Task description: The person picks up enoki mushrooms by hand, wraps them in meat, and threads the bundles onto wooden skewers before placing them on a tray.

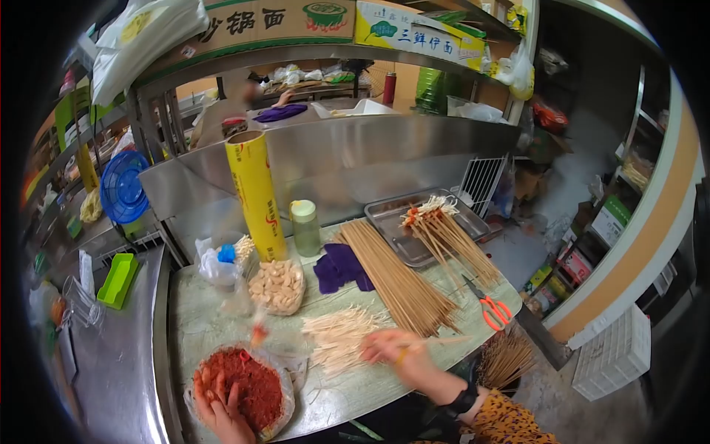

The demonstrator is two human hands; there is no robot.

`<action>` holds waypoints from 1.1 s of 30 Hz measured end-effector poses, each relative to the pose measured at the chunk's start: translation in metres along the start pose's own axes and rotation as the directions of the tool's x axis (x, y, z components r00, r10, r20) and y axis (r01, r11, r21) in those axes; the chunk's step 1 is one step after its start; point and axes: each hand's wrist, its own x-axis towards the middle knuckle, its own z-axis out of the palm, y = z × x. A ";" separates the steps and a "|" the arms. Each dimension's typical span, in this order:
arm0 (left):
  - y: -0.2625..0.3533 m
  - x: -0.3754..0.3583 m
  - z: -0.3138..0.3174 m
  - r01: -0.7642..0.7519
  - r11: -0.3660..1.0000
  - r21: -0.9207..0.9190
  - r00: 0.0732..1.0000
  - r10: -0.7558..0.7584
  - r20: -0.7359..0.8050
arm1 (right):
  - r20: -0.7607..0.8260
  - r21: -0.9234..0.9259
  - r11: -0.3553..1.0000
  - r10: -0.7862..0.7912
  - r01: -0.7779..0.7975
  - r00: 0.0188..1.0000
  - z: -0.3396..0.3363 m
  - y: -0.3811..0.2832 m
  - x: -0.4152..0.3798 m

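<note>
My left hand is over the red minced filling in a plastic-lined bowl. Its fingers are curved, apart and smeared red, with the tips touching the filling. My right hand, blurred, pinches a bamboo skewer that points to the right. That hand hovers at the right edge of a pile of thin pale strips. Behind it lies a broad bundle of bamboo skewers. Several skewers with white strands and red filling rest on a metal tray.
Orange-handled scissors lie at the table's right edge. A purple cloth, a bag of pale pieces, a tall yellow roll and a green-tinted bottle stand along the back. More sticks are below the table.
</note>
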 end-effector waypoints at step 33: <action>0.015 -0.011 -0.005 -0.096 0.856 0.508 0.993 0.046 0.110 | 0.292 -0.934 -0.218 -0.015 0.281 0.956 -0.048 0.077 0.243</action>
